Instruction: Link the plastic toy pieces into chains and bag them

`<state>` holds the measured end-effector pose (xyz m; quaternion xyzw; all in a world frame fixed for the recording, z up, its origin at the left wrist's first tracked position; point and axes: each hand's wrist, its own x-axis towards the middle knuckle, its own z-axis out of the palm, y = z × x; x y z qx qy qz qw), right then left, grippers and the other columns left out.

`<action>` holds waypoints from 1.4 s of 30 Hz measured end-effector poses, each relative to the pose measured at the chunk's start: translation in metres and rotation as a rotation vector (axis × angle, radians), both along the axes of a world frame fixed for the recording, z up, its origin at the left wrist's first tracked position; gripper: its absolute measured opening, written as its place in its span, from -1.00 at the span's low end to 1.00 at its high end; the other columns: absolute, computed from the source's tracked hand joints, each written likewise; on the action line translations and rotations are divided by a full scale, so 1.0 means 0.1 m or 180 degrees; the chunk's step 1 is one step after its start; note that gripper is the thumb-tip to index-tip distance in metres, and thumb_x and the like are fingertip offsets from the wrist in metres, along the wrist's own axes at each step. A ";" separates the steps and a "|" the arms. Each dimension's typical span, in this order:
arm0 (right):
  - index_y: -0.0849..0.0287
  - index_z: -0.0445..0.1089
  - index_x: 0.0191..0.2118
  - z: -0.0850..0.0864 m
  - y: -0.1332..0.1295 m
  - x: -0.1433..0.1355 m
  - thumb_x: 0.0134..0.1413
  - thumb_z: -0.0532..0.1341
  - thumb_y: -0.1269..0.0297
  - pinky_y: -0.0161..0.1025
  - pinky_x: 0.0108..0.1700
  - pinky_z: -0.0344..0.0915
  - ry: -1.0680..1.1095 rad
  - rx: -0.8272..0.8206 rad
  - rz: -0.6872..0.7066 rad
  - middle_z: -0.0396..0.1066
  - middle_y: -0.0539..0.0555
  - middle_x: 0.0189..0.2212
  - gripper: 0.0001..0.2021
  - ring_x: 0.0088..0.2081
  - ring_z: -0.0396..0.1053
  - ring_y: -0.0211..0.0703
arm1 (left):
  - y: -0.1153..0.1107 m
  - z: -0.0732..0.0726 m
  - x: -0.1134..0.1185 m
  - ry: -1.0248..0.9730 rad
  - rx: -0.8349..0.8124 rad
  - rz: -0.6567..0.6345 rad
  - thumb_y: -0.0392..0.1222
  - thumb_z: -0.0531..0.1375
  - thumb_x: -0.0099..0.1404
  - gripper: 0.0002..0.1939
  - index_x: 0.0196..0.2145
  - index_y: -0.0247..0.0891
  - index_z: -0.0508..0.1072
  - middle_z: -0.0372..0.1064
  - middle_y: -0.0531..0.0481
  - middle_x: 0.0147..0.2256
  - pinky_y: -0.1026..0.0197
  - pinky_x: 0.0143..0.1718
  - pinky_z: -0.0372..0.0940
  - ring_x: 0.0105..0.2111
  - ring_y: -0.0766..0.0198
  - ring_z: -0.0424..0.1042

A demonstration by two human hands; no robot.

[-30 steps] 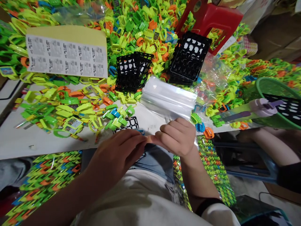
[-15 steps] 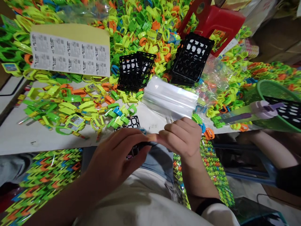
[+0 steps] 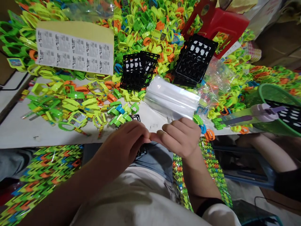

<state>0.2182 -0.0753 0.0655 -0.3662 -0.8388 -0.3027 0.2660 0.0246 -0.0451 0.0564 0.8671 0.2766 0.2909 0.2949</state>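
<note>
At the front edge of the table, my left hand [image 3: 127, 141] has its fingers curled down and pinched together. Its fingertips meet the thumb of my right hand [image 3: 181, 138], whose other fingers are folded into a fist. Whatever lies between the fingertips is hidden. A black plastic grid tray [image 3: 142, 151] shows partly below my left hand, over my lap; the hand covers the rest of it. Just beyond that hand, green, yellow and blue toy watches [image 3: 121, 113] are clustered by the tray's far edge. Clear plastic bags [image 3: 172, 98] lie flat beyond my right hand.
Toy watches [image 3: 141, 25] are heaped across the back. A label sheet [image 3: 75, 51] rests on them at left, black trays [image 3: 139, 70] at centre, more stacked black trays [image 3: 196, 59] beside a red stool [image 3: 225, 23]. Right: a green basket [image 3: 261, 94], a bottle [image 3: 256, 113], another person's arm [image 3: 275, 152].
My left hand's fingers have closed, and its thumb has drawn in under them. Less of the black tray shows beneath it. My right hand has barely moved; the view has shifted slightly.
</note>
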 end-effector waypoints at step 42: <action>0.17 0.29 -0.57 0.00 -0.08 -0.27 0.16 0.19 0.22 -0.25 -0.46 -0.01 0.1270 -0.0091 0.0084 0.22 -0.08 -0.67 -0.71 -0.60 0.13 -0.35 | -0.33 0.21 0.13 -0.2205 -0.1711 0.0662 -0.23 0.23 0.18 -0.96 -0.36 -0.21 0.43 0.32 0.04 -0.43 0.34 -0.46 0.33 -0.45 0.38 0.35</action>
